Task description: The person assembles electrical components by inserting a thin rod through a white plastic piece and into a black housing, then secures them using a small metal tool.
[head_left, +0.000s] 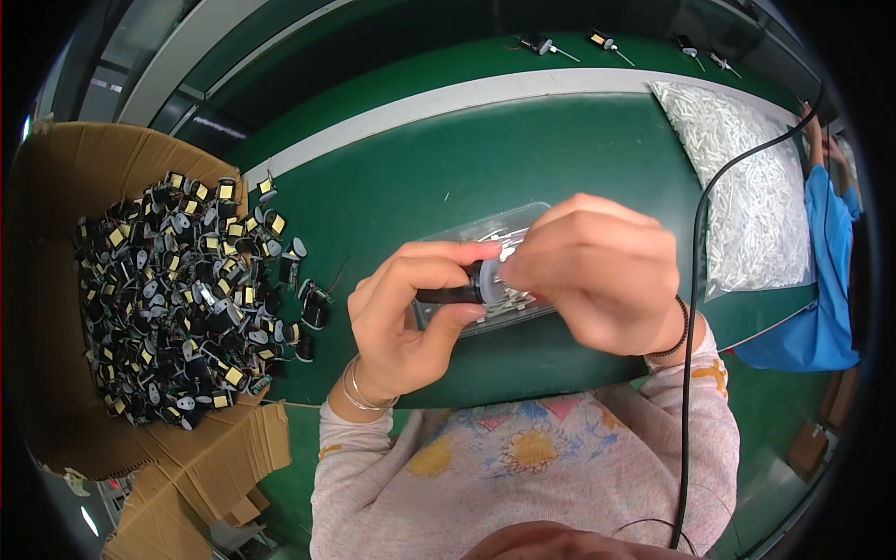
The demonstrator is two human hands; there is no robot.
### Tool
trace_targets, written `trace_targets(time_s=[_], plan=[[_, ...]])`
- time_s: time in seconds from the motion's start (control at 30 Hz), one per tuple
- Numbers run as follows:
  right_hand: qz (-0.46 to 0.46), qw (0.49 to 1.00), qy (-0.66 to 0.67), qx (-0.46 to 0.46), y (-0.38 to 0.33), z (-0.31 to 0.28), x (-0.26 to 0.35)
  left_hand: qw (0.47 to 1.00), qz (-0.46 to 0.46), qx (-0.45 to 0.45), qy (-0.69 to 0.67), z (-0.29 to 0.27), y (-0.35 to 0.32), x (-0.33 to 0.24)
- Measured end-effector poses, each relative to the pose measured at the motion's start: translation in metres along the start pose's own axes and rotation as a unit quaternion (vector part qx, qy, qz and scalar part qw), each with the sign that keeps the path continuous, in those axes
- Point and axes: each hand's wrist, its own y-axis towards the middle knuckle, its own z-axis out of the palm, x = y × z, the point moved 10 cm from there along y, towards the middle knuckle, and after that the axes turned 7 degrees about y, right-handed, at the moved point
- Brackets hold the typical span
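My left hand (397, 313) grips a small black cylindrical part (453, 294), like a little motor, with its grey round end turned to the right. Thumb and forefinger hold it near that end. My right hand (602, 271), slightly blurred, is closed in a pinch right at the grey end; whatever its fingertips hold is hidden. Both hands are above a clear plastic box (457, 227) on the green table. Inside the box lie several thin white and metallic pins (511, 306), partly covered by the hands.
At left, a cardboard carton (140, 145) holds a heap of black motor parts (177, 299), some spilling onto the table. A clear bag of white pieces (756, 196) lies at right, behind a black cable (698, 224). Beyond the white rail (448, 103) sit several motors (537, 44). Another person's blue clothing (821, 271) shows far right.
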Motion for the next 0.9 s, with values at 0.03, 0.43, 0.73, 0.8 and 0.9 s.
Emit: trace_targets(time_s=[0.03, 0.43, 0.73, 0.8, 0.9], plan=[[-0.028, 0.999, -0.043, -0.008, -0.002, 0.001, 0.007, 1.000, 0.013, 0.003, 0.017, 0.001, 0.001, -0.003], [0.177, 0.962, 0.198, -0.056, 0.001, 0.010, -0.061, 0.998, -0.034, -0.057, 0.006, -0.010, 0.007, 0.023], [0.303, 0.893, 0.331, -0.037, 0.007, 0.056, -0.128, 0.982, -0.133, -0.094, -0.098, -0.032, 0.013, 0.089], [0.340, 0.889, 0.307, 0.005, 0.008, 0.068, -0.163, 0.986, -0.144, -0.081, 0.024, -0.047, 0.015, 0.105], [0.409, 0.871, 0.271, -0.022, 0.012, 0.069, -0.235, 0.901, -0.120, -0.070, 0.411, -0.100, 0.001, 0.123]])
